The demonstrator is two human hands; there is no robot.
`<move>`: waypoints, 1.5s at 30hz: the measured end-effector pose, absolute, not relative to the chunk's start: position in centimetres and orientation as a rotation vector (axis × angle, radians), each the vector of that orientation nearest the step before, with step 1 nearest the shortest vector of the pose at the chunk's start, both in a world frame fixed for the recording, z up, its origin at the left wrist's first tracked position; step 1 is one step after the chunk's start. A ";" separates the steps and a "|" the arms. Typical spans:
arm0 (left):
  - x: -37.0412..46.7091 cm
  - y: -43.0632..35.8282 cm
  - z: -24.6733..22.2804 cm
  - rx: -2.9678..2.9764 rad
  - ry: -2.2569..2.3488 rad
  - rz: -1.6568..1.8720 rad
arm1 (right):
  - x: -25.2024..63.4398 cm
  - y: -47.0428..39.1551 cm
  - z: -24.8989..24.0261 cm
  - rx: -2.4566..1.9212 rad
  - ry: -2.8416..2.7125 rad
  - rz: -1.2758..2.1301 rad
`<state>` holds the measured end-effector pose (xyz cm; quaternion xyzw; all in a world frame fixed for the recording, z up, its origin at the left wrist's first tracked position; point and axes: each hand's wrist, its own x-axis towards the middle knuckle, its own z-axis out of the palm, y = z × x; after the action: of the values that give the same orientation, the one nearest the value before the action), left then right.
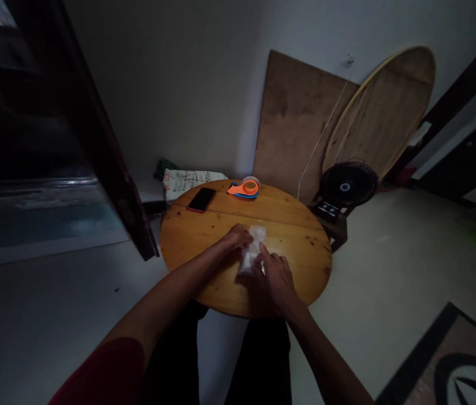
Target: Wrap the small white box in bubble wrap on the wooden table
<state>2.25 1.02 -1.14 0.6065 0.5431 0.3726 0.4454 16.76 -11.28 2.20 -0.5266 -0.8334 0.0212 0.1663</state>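
1. Dark red fabric sleeve (107,365): nearest the camera, off the near left side of the round, yellow-brown wooden table (187,242).
2. Whitish, translucent plastic packet (248,260): on the table, just nearer than its centre, its long side running from the near edge toward the far edge. Contents: not distinguishable.
3. Left hand (239,236): above the table's centre, fingers curled and bent down at the packet's far left side. Whether the fingertips pinch the plastic cannot be told.
4. Right hand (277,274): over the table's near right part, index finger extended along the packet's right side, thumb lower down. Grip: cannot be told. The two hands stand apart, with the packet between them.
5. Orange and blue tape dispenser (238,189): on the table, near the far edge.
6. Black rectangular phone with red edging (202,199): flat on the table, far left part.
7. White printed bag (178,181): beyond the table's far left edge.
8. Brown rectangular board (292,118): upright, tilted, beyond the table's far right edge.
9. Large round wooden panel with pale rim (385,107): leaning, farther right of the table.
10. Black round pan-like object (349,183): right of the table.
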 end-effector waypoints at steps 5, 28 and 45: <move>1.0 -2.9 -0.4 1.579 1.531 0.986 | 16.5 -11.2 2.6 -1.541 -2.386 0.046; 1.8 -12.1 -0.8 2.581 1.297 1.054 | 19.2 0.4 0.5 -1.598 -1.640 1.115; 1.8 -11.8 -0.3 2.605 1.346 0.935 | 16.5 -0.5 1.2 -1.319 -1.740 0.956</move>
<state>1.82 -11.81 -0.26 0.8460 0.4370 0.3038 0.0318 16.52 -0.53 1.24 -0.5140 -0.6781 0.3726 0.3703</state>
